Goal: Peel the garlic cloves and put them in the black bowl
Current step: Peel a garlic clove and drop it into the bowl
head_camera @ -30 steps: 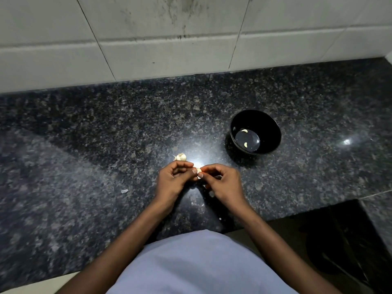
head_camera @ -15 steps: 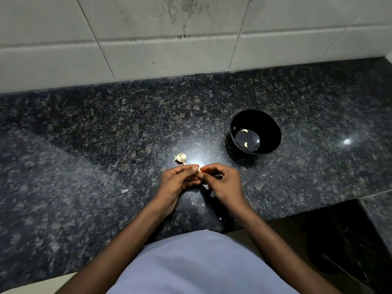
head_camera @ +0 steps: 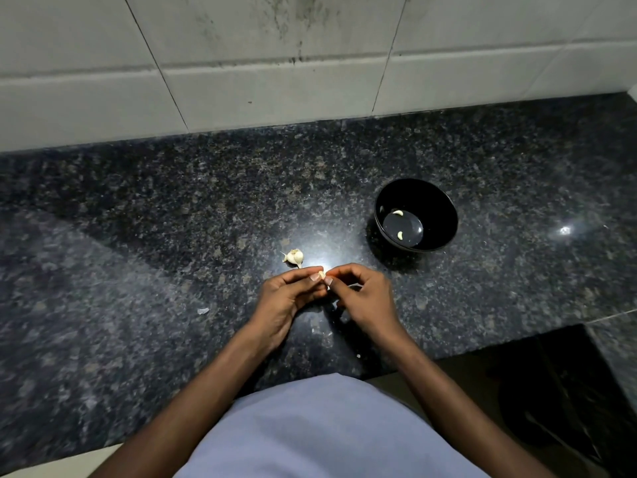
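Dark granite counter (head_camera: 172, 236), white tiled wall (head_camera: 275, 81).

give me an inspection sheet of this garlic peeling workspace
surface: dark speckled granite counter, glossy, with light glare.
job's things: black bowl upright, right of centre, two peeled cloves inside; garlic cluster lying on the counter just beyond the hands; one garlic clove pinched between both hands.
clutter: a scrap of peel on the counter left of the hands; small pale bits near the counter's front edge.
hands: left hand and right hand both pinch the clove with their fingertips, above the counter.
cables: nothing seen.
surroundings: white tiled wall behind, with dark stains; a dark recess at lower right.
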